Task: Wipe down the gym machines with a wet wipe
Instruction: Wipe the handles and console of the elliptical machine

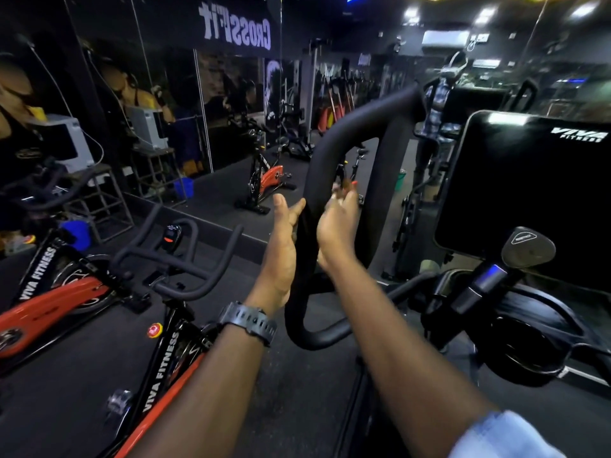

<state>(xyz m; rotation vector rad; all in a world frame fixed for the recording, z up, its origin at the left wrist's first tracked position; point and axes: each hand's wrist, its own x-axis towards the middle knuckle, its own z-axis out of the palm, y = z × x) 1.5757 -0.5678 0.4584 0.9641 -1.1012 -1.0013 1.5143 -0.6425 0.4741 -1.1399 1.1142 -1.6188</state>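
Flanking handlebar [330, 153] — left hand [281, 246], right hand [337, 223], fingers straight.

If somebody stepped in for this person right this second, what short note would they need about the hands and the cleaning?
Left hand: open, palm against the left side of the black loop handlebar, watch on the wrist.
Right hand: on the bar's right side, fingers reaching round it; whether it grips cannot be told.
Wet wipe: not clearly visible; may be hidden between hands and bar.
Done: cannot be judged from this view.
Left: rest of this handlebar, the dark console screen, the red spin bike alongside.
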